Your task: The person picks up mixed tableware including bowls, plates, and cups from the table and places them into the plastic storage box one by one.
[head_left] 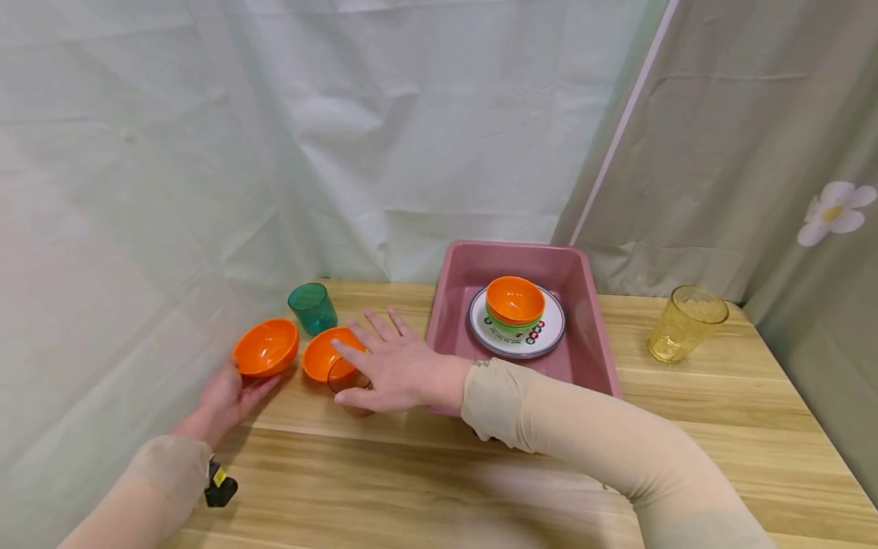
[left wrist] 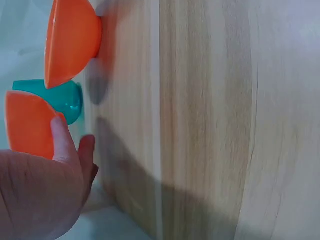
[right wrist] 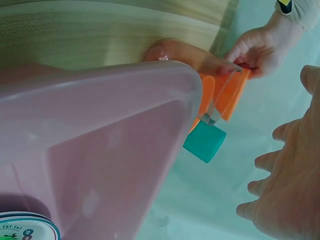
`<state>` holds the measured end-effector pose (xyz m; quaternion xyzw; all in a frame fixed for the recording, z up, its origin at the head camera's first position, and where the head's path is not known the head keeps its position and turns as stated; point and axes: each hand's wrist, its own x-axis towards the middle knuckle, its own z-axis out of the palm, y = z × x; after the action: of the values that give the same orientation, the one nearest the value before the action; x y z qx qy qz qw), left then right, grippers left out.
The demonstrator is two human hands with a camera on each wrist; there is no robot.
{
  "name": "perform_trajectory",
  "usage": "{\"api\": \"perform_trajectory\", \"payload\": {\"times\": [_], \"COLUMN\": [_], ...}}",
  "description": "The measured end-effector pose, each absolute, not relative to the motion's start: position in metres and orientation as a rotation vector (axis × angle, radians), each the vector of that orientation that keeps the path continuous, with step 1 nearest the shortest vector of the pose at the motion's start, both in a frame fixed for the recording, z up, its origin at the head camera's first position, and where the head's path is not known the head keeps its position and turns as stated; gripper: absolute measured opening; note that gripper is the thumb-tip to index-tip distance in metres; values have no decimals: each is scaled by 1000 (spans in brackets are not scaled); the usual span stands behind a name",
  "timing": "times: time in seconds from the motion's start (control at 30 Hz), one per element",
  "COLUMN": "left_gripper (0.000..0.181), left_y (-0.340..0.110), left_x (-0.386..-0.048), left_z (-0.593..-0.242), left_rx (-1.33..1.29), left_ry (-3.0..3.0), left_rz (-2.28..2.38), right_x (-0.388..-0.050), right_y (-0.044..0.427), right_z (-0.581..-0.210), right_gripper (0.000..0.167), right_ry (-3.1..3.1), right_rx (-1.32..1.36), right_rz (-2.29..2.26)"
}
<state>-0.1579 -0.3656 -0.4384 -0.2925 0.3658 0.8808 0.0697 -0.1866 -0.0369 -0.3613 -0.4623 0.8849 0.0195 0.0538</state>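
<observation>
At the far left, my left hand (head_left: 226, 400) grips an orange bowl (head_left: 266, 348) by its side, the bowl's mouth tilted up. In the left wrist view, a finger lies along the held bowl's (left wrist: 29, 125) side. My right hand (head_left: 401, 370) has its fingers spread above a brownish see-through cup (right wrist: 187, 54), holding nothing; it partly covers that cup in the head view. Just left of the cup is a second orange bowl (head_left: 318, 357), also partly hidden. Behind the two bowls stands a teal cup (head_left: 312, 309).
A pink tub (head_left: 597, 328) stands right of the cups, partly behind the right forearm. In it, stacked plates (head_left: 549, 339) bear green and orange bowls (head_left: 514, 300). A yellow see-through cup (head_left: 675, 328) is on the wooden table (head_left: 741, 419) at right. Curtains border the table.
</observation>
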Motion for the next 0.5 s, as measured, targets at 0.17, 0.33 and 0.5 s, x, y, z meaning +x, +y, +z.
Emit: {"api": "perform_trajectory", "payload": {"times": [0.17, 0.33, 0.5], "left_gripper": [61, 63, 64], "left_y": [-366, -363, -359], "left_x": [-152, -148, -148], "left_z": [-434, -423, -412], "left_rx": [-724, -691, -624], "left_ry": [1284, 1361, 1516], "left_rz": [2616, 2622, 2601], "right_x": [-188, -188, -190], "right_y": [-35, -32, -24], "right_z": [-362, -360, -357], "right_gripper": [82, 82, 82], "right_ry": [2696, 2708, 2719], "right_rx": [-1400, -1410, -1398], "right_rz": [52, 44, 36]}}
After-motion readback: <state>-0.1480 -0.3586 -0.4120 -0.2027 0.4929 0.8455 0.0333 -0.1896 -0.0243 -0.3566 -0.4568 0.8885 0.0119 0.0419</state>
